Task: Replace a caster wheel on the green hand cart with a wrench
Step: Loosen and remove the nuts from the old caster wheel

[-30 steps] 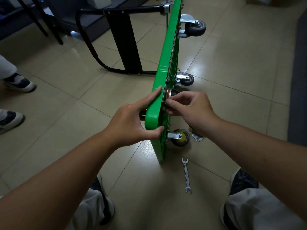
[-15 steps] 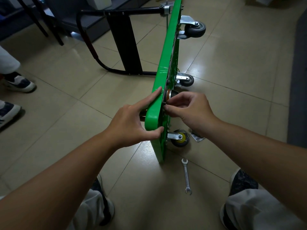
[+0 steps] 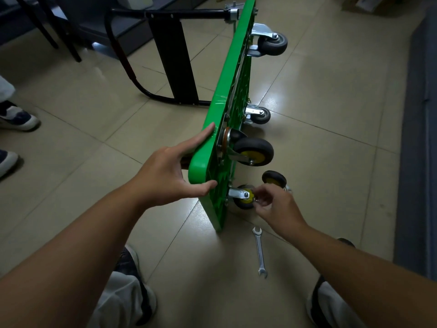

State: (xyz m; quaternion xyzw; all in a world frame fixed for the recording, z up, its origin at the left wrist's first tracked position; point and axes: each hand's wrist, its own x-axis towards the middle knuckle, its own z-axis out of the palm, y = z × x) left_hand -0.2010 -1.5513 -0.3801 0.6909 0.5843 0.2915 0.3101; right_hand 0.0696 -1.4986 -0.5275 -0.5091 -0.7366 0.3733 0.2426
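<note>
The green hand cart is stood on one long edge on the tiled floor, with its underside turned to the right. Its black handle is extended to the left at the far end.

The near upper corner of the deck is gripped by the left hand. The forefinger is laid straight along the top edge and the thumb is hooked round the near edge.

Two yellow-hubbed casters are mounted at the near end: the upper caster and the lower caster, which is just above the floor. Two grey casters are mounted at the far end.

The right hand is held at the hub of the lower caster, with its fingertips curled and pinched together there. What is pinched cannot be made out.

A loose wheel is set on the floor just beyond the right hand. The wrench is laid flat on the floor near the cart's near lower corner and is touched by neither hand.
</note>
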